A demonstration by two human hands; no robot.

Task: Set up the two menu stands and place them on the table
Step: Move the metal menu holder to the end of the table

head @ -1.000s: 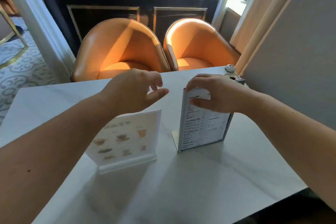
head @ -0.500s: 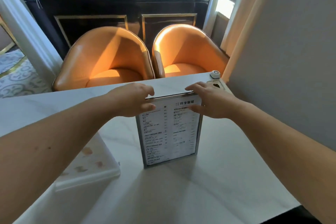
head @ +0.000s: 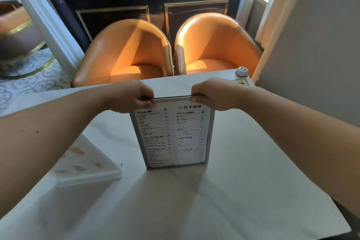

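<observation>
A tall metal-framed menu stand (head: 173, 136) with printed drink lists stands upright in the middle of the white table (head: 243, 191), facing me. My left hand (head: 128, 96) pinches its top left corner and my right hand (head: 214, 94) pinches its top right corner. A second, clear acrylic menu stand (head: 87, 163) with pictures of drinks stands on the table to the left, partly hidden by my left forearm.
Two orange tub chairs (head: 126, 54) (head: 216, 45) stand side by side behind the far table edge. A small round call button (head: 242, 71) sits at the far right corner. A grey wall runs along the right side; patterned carpet lies at left.
My left hand moved from above the acrylic stand to the framed stand's top left corner. The framed stand turned from angled to facing me squarely. The view shifted right.
</observation>
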